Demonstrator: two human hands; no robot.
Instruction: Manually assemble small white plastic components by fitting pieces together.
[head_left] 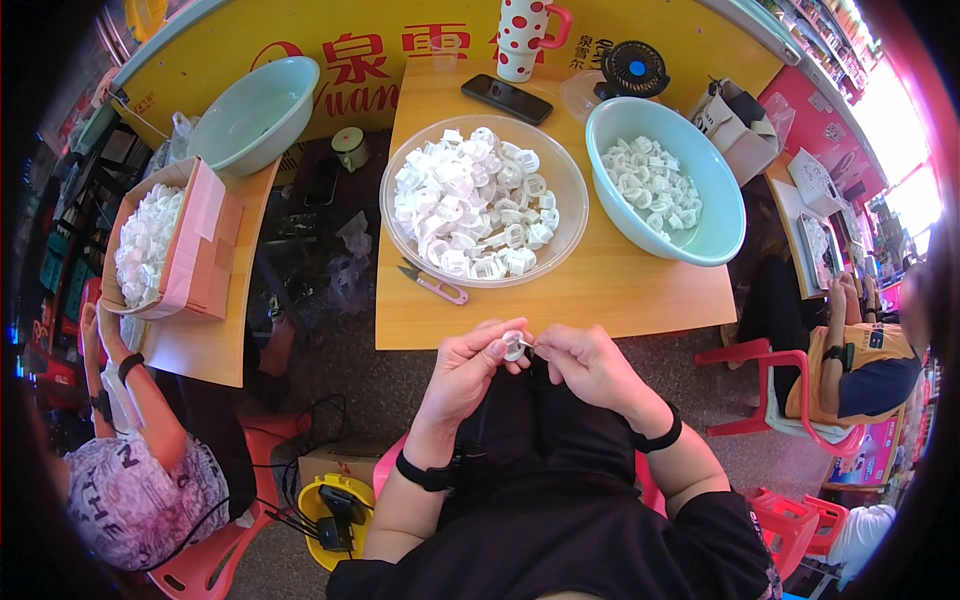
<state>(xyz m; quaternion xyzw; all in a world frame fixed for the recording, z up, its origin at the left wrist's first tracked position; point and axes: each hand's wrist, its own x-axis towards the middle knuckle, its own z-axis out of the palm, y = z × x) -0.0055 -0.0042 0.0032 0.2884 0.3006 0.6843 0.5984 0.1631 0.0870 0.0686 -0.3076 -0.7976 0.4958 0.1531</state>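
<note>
Over my lap, just off the table's front edge, both hands meet at one small part. My left hand point(468, 368) is closed on a small round white plastic piece point(514, 347), held between thumb and fingers. From the right, my right hand point(592, 368) pinches at the piece's edge; something thin and pale shows at its fingertips, too small to name. Ahead on the table, a wide clear bowl point(400, 255) is heaped with similar white plastic pieces point(470, 190). Beside that bowl lies a pair of small pink-handled snips point(440, 288), blades toward the upper left.
At the right, a light-green basin point(715, 225) holds more white pieces. A black phone point(507, 99), a spotted tumbler point(522, 40) and a small black fan point(634, 68) stand behind. At left are a cardboard box point(205, 245) of pieces and another basin point(255, 115). Co-workers sit on both sides.
</note>
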